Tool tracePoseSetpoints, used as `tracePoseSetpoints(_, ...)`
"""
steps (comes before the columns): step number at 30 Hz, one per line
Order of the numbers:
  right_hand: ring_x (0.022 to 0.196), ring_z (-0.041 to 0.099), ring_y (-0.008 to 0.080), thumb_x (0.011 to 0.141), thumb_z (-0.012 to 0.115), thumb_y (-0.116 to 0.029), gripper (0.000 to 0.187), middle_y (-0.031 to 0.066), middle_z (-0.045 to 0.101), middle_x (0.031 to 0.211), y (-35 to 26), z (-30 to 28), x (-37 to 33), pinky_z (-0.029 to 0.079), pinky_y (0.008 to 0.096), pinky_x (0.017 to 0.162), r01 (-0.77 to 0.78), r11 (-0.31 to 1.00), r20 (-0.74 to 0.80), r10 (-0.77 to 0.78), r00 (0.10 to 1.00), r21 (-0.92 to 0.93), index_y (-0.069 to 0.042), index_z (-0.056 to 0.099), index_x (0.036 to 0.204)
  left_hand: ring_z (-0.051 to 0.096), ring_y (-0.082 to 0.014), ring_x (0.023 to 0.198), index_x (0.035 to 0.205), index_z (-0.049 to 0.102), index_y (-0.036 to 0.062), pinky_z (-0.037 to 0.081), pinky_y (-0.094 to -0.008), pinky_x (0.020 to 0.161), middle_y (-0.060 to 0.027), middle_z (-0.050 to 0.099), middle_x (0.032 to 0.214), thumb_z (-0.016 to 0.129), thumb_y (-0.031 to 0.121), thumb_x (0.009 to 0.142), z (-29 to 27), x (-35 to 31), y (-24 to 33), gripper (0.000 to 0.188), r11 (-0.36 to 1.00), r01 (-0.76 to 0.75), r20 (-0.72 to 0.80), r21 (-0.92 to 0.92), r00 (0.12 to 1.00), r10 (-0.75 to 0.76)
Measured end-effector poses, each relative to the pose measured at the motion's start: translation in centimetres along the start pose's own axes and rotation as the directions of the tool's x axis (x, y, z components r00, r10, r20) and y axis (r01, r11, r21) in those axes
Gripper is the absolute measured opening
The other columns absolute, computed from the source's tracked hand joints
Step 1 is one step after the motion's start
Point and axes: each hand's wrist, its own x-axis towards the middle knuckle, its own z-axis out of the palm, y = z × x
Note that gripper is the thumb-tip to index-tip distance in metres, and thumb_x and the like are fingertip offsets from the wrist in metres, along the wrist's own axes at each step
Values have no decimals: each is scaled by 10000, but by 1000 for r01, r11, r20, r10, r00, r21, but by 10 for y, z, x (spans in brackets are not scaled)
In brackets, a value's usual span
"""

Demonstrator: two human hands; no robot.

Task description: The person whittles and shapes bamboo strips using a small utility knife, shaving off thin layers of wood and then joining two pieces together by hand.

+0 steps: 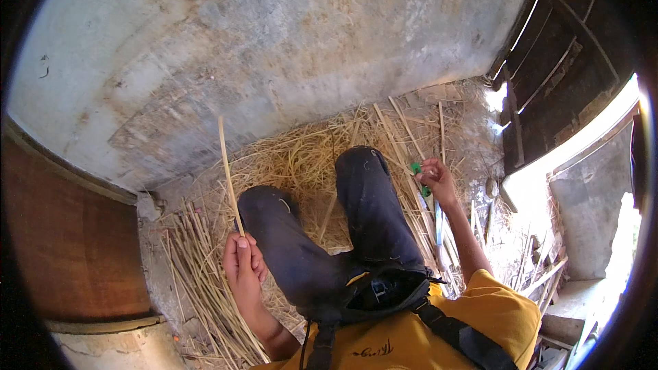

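My left hand (245, 264) is closed round the lower end of a thin, pale bamboo strip (227, 164). The strip stands up past my left knee, its far end in front of the grey wall. Over to the right, beyond my right thigh, my right hand (439, 179) pinches a small green object (415, 167). Another bit of green shows just below the fingers; the object's kind is too small to make out. Under that hand and wrist lie long split bamboo strips (419, 216) and a narrow bluish piece (439, 225).
Curly straw-like shavings (301, 157) cover the ground between and beyond my dark-trousered knees. At my left lies a bundle of thin strips (205, 274). A stained grey wall (308, 41) rises ahead, a brown panel (75, 233) stands left, and dark boards (562, 48) are at the upper right.
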Motion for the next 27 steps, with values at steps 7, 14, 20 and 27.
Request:
tracePoseSetpoints(7, 885, 677, 125, 845, 748, 56, 254, 23, 692, 937, 31, 1, -25, 554, 281, 814, -93, 971, 202, 139, 970, -222, -45, 660, 1061, 308, -15, 510, 981, 510, 91, 293, -192, 429, 46, 365, 663, 457, 260, 1112, 5, -4, 2, 220, 1000, 13, 11, 29, 1000, -13)
tracePoseSetpoints(14, 947, 672, 162, 875, 732, -11, 454, 61, 678, 1022, -2, 27, -17, 528, 318, 875, -80, 996, 76, 83, 994, -48, -58, 553, 1289, 317, -15, 513, 989, 523, 89, 308, -188, 430, 49, 375, 666, 463, 282, 1111, 5, -3, -3, 236, 1000, 18, 45, 25, 999, -19)
tracePoseSetpoints(20, 960, 671, 154, 927, 707, -37, 302, 49, 688, 1051, -80, 69, -13, 518, 309, 865, -121, 978, 404, 42, 914, 170, -19, 629, 1218, 345, -28, 525, 999, 537, 67, 347, -201, 431, 37, 387, 654, 448, 287, 1115, 17, -2, -6, 265, 999, 16, 76, 30, 997, -18)
tracePoseSetpoints(27, 895, 697, 276, 897, 718, -73, 260, 80, 716, 999, -152, 155, -13, 535, 386, 847, 663, 747, 825, -340, 451, -55, -69, 702, 1157, 346, -43, 525, 1001, 532, 66, 355, -215, 431, 25, 383, 645, 442, 257, 1117, 6, -5, -1, 241, 997, -45, -57, -66, 998, 42)
